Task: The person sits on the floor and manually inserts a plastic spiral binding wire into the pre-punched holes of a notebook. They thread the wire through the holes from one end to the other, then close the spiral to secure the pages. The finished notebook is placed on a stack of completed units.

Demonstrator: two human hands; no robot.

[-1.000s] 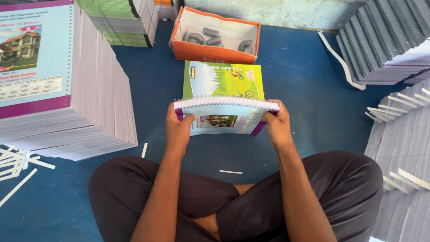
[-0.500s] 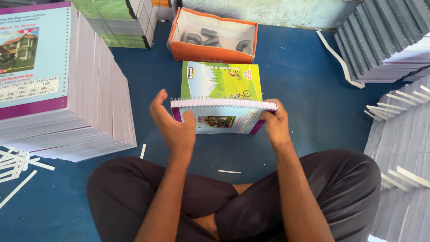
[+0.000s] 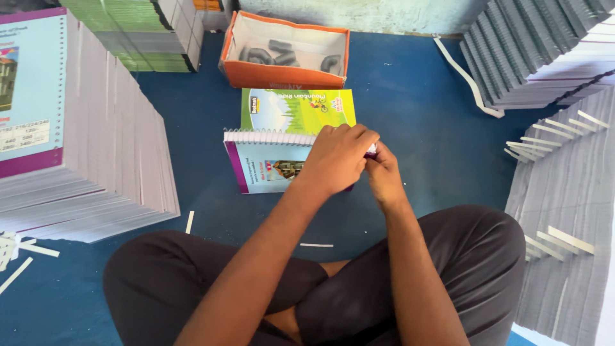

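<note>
Left hand (image 3: pixel 339 160) and right hand (image 3: pixel 383 170) both pinch one spiral notebook's (image 3: pixel 269 163) right corner; one orange box (image 3: pixel 282 74) sits beyond.

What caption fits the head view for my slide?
Both hands, left hand and right hand, meet at the right end of a spiral-bound booklet on the blue floor.

The left hand (image 3: pixel 336 160) has been lifted off the left end of the notebook (image 3: pixel 269 163) and brought across to its right corner, beside the right hand (image 3: pixel 383 173). The notebook's left side is now uncovered, its right end hidden.
</note>
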